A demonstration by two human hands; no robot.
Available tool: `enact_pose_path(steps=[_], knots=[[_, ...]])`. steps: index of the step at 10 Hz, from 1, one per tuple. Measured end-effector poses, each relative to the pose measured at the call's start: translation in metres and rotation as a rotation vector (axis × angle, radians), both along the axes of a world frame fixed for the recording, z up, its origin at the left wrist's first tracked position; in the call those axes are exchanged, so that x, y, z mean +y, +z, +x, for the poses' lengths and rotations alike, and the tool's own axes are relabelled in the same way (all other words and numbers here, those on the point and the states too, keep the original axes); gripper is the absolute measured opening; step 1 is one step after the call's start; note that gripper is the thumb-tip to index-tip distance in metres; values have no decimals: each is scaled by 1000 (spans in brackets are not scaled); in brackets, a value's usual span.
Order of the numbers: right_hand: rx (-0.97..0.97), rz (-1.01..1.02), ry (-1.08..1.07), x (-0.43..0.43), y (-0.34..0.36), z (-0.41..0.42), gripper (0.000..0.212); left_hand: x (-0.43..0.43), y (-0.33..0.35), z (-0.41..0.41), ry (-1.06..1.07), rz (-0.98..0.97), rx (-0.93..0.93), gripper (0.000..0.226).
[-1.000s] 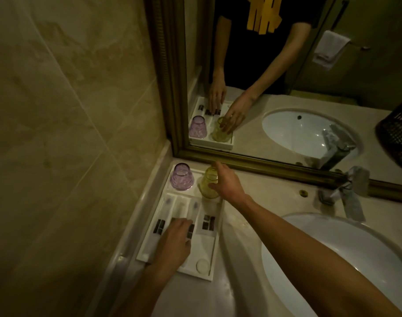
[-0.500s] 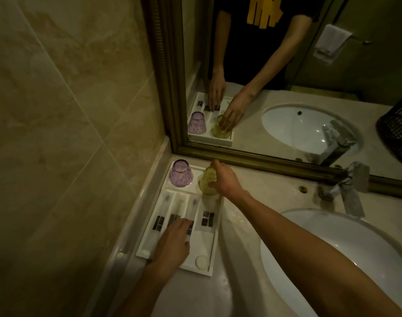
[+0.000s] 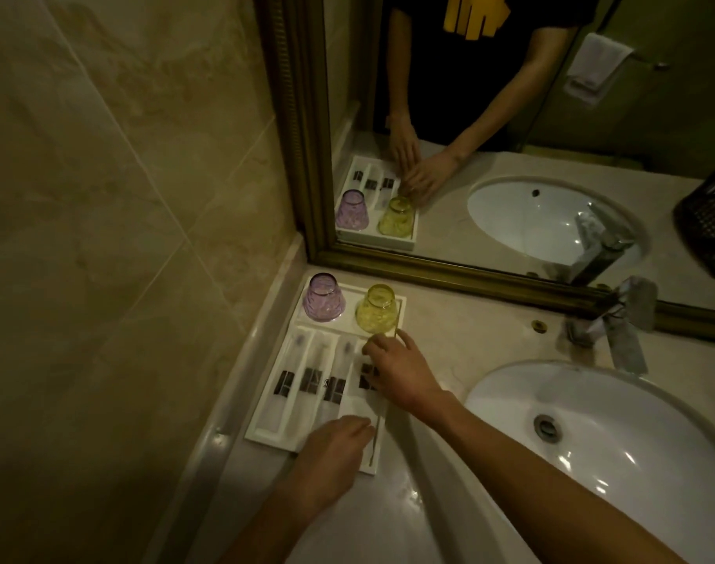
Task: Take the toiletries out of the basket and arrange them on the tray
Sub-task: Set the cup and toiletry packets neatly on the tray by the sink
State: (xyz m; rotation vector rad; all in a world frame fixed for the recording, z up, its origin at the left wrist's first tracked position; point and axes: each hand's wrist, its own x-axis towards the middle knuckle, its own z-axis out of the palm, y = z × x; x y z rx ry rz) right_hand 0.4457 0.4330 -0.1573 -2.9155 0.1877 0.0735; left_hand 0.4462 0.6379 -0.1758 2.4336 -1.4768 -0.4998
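Observation:
A white tray (image 3: 266,435) lies in the counter's left corner against the mirror. At its far end an upturned purple cup (image 3: 324,298) and an upturned yellow cup (image 3: 378,309) stand side by side. Several white sealed packets (image 3: 307,380) with dark labels lie in the tray's long slots. My right hand (image 3: 400,372) hovers just in front of the yellow cup, apart from it, fingers spread and touching the rightmost packet. My left hand (image 3: 335,453) rests flat on the tray's near right corner with nothing in it. The dark basket (image 3: 710,225) shows only as a reflection at the right edge.
A white sink (image 3: 612,441) fills the counter to the right, with a chrome faucet (image 3: 616,319) behind it. The gold-framed mirror (image 3: 449,274) backs the counter and a tiled wall closes the left. Bare counter lies between tray and sink.
My right hand has let go of the yellow cup, which now stands on the tray, and has drawn back over the packets. My left hand slid toward the tray's near right corner.

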Motion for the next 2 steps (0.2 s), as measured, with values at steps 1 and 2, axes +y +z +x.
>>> enact_pose_path(steps=[1, 2], knots=[[146, -34, -41, 8, -9, -6, 37, 4, -1, -5, -8, 30, 18, 48], [155, -45, -92, 11, -9, -6, 33, 7, -2, -9, -12, -24, 14, 48]])
